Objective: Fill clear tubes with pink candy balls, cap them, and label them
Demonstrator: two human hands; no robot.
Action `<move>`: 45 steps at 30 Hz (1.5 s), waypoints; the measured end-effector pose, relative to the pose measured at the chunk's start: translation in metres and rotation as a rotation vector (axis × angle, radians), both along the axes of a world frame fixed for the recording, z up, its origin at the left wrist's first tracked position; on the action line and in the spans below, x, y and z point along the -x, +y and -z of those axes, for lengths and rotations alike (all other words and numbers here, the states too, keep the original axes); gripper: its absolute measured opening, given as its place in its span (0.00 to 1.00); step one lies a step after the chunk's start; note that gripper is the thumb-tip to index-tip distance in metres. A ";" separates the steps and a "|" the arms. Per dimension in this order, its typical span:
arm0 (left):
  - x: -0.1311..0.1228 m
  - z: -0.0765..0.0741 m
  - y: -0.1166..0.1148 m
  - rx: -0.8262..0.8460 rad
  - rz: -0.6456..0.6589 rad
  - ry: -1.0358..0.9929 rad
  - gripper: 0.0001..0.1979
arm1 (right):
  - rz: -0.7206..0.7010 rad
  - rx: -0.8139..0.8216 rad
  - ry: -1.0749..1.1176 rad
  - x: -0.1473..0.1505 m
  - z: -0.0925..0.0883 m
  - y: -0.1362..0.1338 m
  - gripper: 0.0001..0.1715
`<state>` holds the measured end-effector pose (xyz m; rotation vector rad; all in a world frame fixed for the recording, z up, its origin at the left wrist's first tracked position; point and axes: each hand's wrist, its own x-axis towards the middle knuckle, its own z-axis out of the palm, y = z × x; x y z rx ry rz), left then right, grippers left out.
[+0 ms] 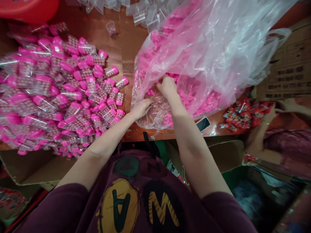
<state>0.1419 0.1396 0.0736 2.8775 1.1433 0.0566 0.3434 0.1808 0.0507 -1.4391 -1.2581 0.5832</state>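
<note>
A big clear plastic bag (213,48) full of pink pieces lies open on the wooden table (126,48). My right hand (166,86) reaches into its mouth, fingers curled among the pink pieces; what they hold is hidden. My left hand (142,108) rests at the bag's lower edge, fingers closed on the plastic film. To the left lies a large heap of small pink-capped containers (53,94) sealed in clear sleeves.
Empty clear sleeves (143,13) lie at the table's far edge, beside a red bowl (29,9). A phone (203,124) sits at the near edge. Red packets (245,115) and another person's hand (267,119) are at right. Cardboard boxes (36,168) stand below the table.
</note>
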 end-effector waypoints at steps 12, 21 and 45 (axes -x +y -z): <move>0.010 -0.068 -0.057 0.050 0.060 -0.263 0.17 | -0.197 -0.662 0.841 0.038 0.027 -0.110 0.27; 0.043 -0.113 -0.119 0.335 0.137 -0.732 0.18 | -0.215 -0.837 0.771 0.102 -0.029 -0.177 0.15; 0.099 -0.159 -0.199 0.643 -0.161 -1.177 0.19 | -0.404 -0.772 0.433 0.137 -0.099 -0.222 0.22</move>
